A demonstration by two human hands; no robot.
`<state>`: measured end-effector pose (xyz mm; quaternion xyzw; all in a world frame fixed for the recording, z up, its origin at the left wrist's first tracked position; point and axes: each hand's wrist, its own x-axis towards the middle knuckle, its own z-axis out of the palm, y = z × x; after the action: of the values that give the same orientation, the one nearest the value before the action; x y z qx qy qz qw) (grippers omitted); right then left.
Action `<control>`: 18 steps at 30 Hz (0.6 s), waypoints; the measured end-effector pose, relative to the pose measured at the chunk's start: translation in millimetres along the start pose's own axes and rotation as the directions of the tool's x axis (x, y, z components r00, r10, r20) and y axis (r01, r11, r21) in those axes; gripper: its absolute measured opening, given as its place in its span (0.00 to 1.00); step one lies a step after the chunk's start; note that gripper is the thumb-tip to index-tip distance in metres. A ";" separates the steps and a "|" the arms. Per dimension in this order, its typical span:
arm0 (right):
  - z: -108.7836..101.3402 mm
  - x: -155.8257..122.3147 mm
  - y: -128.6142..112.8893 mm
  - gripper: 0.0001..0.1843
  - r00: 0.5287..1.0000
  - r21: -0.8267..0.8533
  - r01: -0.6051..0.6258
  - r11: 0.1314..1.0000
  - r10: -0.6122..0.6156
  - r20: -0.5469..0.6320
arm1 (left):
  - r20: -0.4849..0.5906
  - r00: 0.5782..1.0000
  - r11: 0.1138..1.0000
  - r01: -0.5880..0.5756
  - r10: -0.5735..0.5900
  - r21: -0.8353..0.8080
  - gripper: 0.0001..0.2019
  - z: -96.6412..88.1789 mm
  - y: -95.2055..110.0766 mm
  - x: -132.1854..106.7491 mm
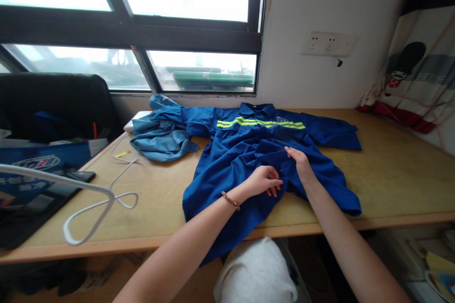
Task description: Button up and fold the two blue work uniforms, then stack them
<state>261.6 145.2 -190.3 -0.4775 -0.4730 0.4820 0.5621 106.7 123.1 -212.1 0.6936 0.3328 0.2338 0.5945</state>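
1. One desk [391, 184] of pale wood runs the full width. Its near edge runs across at 6 o'clock. Bare room lies at 3 o'clock, and more at 8 o'clock around the hanger.
2. One black chair [53, 104] stands off the desk's end at 9 o'clock. Its lower part is hidden behind printed bags.
3. One dark blue work jacket [249, 151] lies spread at the desk's centre, collar towards 12 o'clock. It has one yellow-green reflective band [259, 123] across the chest. The hem hangs over the near edge at 6 o'clock, and the sleeve at 3 o'clock lies flat. The chest print is too small to read.
4. One lighter blue garment [161, 137] lies bunched at 10 o'clock, touching the jacket's other sleeve and covering part of it.
5. One white hanger [95, 199] is at 8 o'clock, blurred and cut off by the left frame edge.
6. Two hands rest on the jacket's front, just beside each other.
   - The left hand [265, 181] has its fingers [273, 192] curled narrow, holding a fold of the cloth.
   - The right hand [301, 162] lies flat on the cloth, fingers straight and close together, gripping nothing.
7. One wall socket [329, 43] sits at 1 o'clock.
8. One beaded bracelet [231, 200] circles the left wrist.
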 end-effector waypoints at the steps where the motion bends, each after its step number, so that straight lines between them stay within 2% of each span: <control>1: 2.5 -3.5 -2.9 0.15 0.999 -0.032 0.023 0.999 -0.022 0.038 | 0.046 0.998 0.984 0.057 -0.050 -0.167 0.11 -1.9 2.1 -0.7; 2: 5.1 -7.1 -5.6 0.15 0.996 -0.061 0.053 0.997 -0.049 0.075 | 0.065 0.995 0.950 0.096 -0.080 -0.297 0.12 -3.9 4.3 -1.3; 4: 9.7 -12.9 -8.8 0.17 0.982 -0.150 0.121 0.981 -0.096 0.162 | 0.016 0.994 0.886 0.100 -0.104 -0.452 0.13 -8.1 8.0 -2.0; 6: 12.5 -15.6 -8.5 0.19 0.967 -0.264 0.183 0.947 -0.125 0.220 | -0.079 0.990 0.850 0.058 -0.116 -0.524 0.11 -12.6 10.8 -2.2; 9: 13.2 -14.8 -3.7 0.22 0.967 -0.368 0.210 0.906 -0.136 0.215 | -0.181 0.977 0.812 -0.013 -0.115 -0.584 0.08 -18.7 13.9 -2.6; 12: 11.7 -12.8 0.6 0.24 0.974 -0.332 0.159 0.930 -0.093 0.207 | -0.222 0.969 0.784 -0.056 -0.106 -0.618 0.06 -21.9 17.0 -3.8; 16: 8.1 -11.1 2.3 0.22 0.993 -0.176 0.009 0.984 0.012 0.119 | -0.219 0.969 0.772 -0.054 -0.112 -0.633 0.06 -20.8 20.2 -5.1; 18: 6.2 -10.3 2.7 0.19 0.990 -0.096 -0.073 0.993 0.084 0.113 | -0.204 0.972 0.770 -0.040 -0.118 -0.636 0.06 -19.1 20.4 -5.2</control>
<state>254.3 135.7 -193.1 -0.4922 -0.5074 0.5087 0.4914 93.1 130.6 -188.2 0.4123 0.3155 0.3994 0.7556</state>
